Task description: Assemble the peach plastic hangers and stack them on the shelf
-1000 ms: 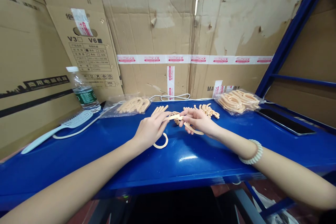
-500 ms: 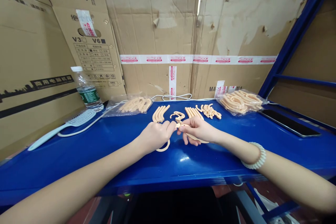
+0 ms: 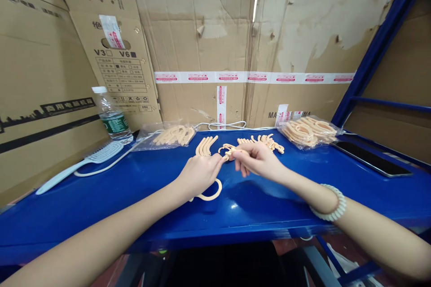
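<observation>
Both my hands meet fingertip to fingertip above the blue table. My left hand (image 3: 201, 174) is closed in a pinch on a beige looped piece (image 3: 218, 187), whose curved end shows below the palm. My right hand (image 3: 257, 159) is closed, thumb against forefinger, on another beige piece, mostly covered by the fingers. Just beyond the fingertips lie small beige hook-shaped pieces (image 3: 226, 147). A row of curved beige strips (image 3: 206, 145) lies beyond my left hand. Past my right hand is a heap of small beige pieces (image 3: 269, 141), beside a partly hidden row of strips (image 3: 243, 141).
Clear bags of beige parts lie at the back left (image 3: 175, 134) and back right (image 3: 308, 131). On the left are a water bottle (image 3: 116, 123), a pale blue hairbrush (image 3: 104, 151) and a white cable (image 3: 101, 171). A black phone (image 3: 370, 158) lies right. Cardboard (image 3: 202, 45) walls the back.
My right hand has risen and turned, and the long beige piece below its fingers no longer shows. The loop under my left hand has shifted slightly right and shows more.
</observation>
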The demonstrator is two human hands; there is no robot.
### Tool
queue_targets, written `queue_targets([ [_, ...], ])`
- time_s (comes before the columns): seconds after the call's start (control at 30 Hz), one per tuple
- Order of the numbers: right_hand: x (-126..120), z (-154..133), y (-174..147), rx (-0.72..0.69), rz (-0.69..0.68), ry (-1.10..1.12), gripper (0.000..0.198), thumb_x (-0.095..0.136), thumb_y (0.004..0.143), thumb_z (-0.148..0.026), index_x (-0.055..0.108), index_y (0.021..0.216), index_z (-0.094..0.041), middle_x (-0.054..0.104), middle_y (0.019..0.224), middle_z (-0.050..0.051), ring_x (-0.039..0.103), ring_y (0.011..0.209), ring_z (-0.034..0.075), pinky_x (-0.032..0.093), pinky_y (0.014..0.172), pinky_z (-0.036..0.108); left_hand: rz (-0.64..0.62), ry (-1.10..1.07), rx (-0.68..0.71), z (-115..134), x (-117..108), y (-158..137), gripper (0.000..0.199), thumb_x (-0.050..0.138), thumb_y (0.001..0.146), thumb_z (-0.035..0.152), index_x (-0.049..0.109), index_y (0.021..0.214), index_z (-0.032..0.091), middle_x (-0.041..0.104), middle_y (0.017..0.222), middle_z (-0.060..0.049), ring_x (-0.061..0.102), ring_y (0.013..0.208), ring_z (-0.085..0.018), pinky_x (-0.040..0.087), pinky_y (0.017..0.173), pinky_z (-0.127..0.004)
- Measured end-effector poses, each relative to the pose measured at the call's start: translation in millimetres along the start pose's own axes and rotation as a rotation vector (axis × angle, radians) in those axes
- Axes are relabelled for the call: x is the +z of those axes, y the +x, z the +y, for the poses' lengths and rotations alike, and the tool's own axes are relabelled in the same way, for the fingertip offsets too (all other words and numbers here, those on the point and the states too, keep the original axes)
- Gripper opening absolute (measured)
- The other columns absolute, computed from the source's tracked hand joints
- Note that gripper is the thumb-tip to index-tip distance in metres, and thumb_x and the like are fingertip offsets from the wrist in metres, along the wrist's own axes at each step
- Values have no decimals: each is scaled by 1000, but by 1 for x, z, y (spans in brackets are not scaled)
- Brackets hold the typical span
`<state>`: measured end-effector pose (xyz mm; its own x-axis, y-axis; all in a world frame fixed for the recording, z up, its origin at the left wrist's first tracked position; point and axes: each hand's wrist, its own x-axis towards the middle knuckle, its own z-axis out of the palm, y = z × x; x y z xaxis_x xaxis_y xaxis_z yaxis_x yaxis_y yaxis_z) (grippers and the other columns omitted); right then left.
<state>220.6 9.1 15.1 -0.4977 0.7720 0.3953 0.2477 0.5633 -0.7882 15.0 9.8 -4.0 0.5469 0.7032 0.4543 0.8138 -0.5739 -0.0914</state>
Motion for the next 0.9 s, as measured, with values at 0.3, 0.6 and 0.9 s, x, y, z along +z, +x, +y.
queue_targets([
  [0.3, -102, 36, 17, 4, 391, -611, 18, 61, 81, -26, 74, 84, -15, 72, 88, 10, 65, 77, 20, 50, 67, 30, -136, -776, -458, -16, -5, 10, 34, 46, 87, 45, 63, 75, 18, 62, 48, -1, 57, 48, -16, 40, 52, -24],
  [0.6, -118, 60, 18, 324, -9, -1145, 39, 51, 65, 4, 77, 88, -14, 75, 89, 8, 68, 82, 21, 48, 70, 23, -75, -1450, -732, -21, 1, 15, 23, 56, 85, 37, 52, 82, 15, 65, 57, -4, 55, 47, -11, 42, 46, -19],
  [0.9, -50, 12, 8, -335, 205, -748, 25, 49, 88, -16, 65, 106, -18, 68, 101, 9, 61, 97, 22, 48, 86, 38, 136, -1522, -744, -15, -6, 15, 21, 55, 89, 35, 51, 85, 15, 68, 68, -4, 61, 52, -12, 51, 51, -23],
])
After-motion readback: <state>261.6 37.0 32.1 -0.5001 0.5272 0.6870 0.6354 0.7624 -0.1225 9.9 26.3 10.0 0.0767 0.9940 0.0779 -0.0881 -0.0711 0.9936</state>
